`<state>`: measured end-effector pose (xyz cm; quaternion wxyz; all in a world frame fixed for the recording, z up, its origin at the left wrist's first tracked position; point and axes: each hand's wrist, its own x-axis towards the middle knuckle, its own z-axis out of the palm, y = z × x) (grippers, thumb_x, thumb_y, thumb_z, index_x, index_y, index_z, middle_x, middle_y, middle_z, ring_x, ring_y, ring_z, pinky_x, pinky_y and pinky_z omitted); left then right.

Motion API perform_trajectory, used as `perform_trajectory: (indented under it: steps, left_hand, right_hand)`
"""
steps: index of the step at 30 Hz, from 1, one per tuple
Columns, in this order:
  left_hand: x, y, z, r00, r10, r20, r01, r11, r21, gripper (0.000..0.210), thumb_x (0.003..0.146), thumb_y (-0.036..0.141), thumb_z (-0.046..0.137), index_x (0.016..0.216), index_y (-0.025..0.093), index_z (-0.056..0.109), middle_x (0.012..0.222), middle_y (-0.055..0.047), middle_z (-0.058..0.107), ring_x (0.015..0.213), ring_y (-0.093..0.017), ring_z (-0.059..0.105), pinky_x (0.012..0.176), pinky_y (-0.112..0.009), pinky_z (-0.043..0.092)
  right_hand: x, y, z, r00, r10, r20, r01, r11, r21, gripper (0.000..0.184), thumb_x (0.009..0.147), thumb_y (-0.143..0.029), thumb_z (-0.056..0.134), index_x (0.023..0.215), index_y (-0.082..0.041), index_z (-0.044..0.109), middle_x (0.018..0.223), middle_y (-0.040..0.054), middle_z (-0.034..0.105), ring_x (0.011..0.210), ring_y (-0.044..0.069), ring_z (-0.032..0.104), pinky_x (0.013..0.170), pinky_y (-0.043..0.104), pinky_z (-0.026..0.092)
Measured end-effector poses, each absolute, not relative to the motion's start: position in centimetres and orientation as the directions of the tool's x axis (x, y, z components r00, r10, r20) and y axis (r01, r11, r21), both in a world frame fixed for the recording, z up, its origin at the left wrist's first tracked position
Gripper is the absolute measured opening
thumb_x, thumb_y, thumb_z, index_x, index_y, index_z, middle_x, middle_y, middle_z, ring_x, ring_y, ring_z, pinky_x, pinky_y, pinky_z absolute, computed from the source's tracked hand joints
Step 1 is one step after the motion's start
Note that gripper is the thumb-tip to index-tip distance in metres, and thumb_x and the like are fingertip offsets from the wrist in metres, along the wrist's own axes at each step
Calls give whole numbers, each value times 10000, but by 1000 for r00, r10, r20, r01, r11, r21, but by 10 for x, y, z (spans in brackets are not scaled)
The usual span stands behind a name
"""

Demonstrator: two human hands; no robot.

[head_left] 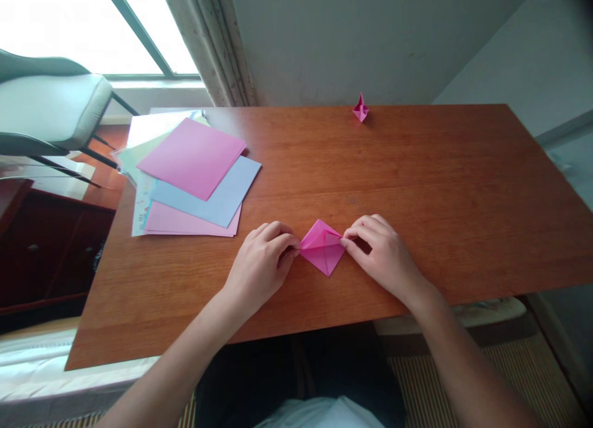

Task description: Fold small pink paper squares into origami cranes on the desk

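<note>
A pink folded origami paper [325, 255], diamond-shaped with crease lines and a raised flap on its upper right, is near the front of the wooden table. My left hand [267, 255] pinches its left corner between thumb and fingers. At the right corner, my right hand [380, 255] grips the paper the same way, thumb below and fingertips above. Parts of both corners are hidden by the fingertips.
A small finished-looking pink origami piece [361, 110] with a pointed tip stands at the table's back edge. Pink and blue paper sheets [199, 159] lie stacked on the table [440, 187] at left. Beyond them are a chair [50, 107] and a curtain [210, 42].
</note>
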<state>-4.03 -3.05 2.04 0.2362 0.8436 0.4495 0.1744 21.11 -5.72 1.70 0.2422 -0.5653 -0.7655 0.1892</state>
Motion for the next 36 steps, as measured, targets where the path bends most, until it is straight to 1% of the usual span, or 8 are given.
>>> perform_trajectory:
  steps: [15, 18, 22, 26, 30, 32, 35, 36]
  left_hand:
    - [-41, -37, 32, 483, 876, -2, 797, -439, 416, 185, 950, 174, 499, 860, 190, 660, 998, -63, 622, 897, -222, 585, 836, -392, 476]
    - [-45, -38, 29, 446, 893, 54, 789, -421, 447, 176, 958, 183, 489, 926, 193, 662, 1024, -63, 630, 919, -222, 598, 832, -381, 484]
    - [-43, -36, 30, 448, 884, 134, 743, -451, 494, 205, 967, 200, 497, 1114, 194, 640, 1108, -68, 656, 1002, -227, 612, 877, -372, 489]
    - [-32, -22, 36, 552, 816, 170, 672, -556, 490, 228, 941, 225, 568, 1157, 199, 638, 1164, -73, 665, 1050, -236, 617, 910, -369, 485]
    - [-17, -5, 35, 673, 732, 107, 563, -601, 567, 316, 873, 236, 682, 1183, 192, 637, 1130, -64, 690, 1007, -226, 634, 867, -333, 486]
    - [-11, 1, 30, 690, 720, 70, 549, -583, 599, 289, 865, 236, 700, 1146, 190, 651, 1011, -40, 712, 876, -196, 641, 773, -297, 475]
    - [-6, 5, 25, 735, 677, 47, 516, -602, 610, 43, 897, 205, 648, 900, 185, 686, 866, -18, 688, 786, -165, 610, 709, -270, 435]
    - [-6, 6, 24, 733, 678, 47, 519, -603, 605, 83, 899, 195, 637, 826, 179, 672, 825, -15, 671, 763, -159, 595, 688, -265, 420]
  right_hand:
    - [212, -56, 18, -252, 957, 142, 759, 287, -585, 147, 955, -232, 623, 810, -208, 642, 843, 31, 649, 844, 194, 548, 776, 340, 453]
    - [213, -54, 19, -255, 959, 122, 762, 278, -585, 138, 954, -230, 625, 821, -209, 653, 845, 29, 653, 843, 193, 552, 774, 339, 456]
    - [214, -51, 22, -282, 955, 90, 768, 281, -575, 153, 959, -240, 620, 814, -208, 656, 849, 29, 656, 846, 195, 558, 775, 340, 462]
    - [215, -51, 23, -307, 947, 92, 769, 304, -562, 127, 954, -237, 627, 836, -205, 663, 866, 37, 655, 856, 201, 563, 782, 347, 471]
    - [216, -53, 21, -311, 944, 109, 765, 317, -561, 80, 939, -202, 642, 863, -210, 667, 879, 38, 657, 871, 206, 569, 800, 351, 482]
    - [216, -54, 21, -311, 944, 110, 761, 317, -566, 62, 928, -184, 653, 875, -212, 669, 889, 37, 659, 885, 207, 572, 808, 349, 485]
    - [216, -56, 20, -310, 944, 112, 762, 317, -565, 55, 920, -166, 660, 892, -212, 672, 904, 36, 661, 902, 204, 574, 822, 344, 487]
    - [217, -56, 20, -307, 945, 114, 764, 316, -562, 53, 921, -166, 659, 895, -210, 673, 908, 36, 661, 907, 204, 573, 825, 343, 487]
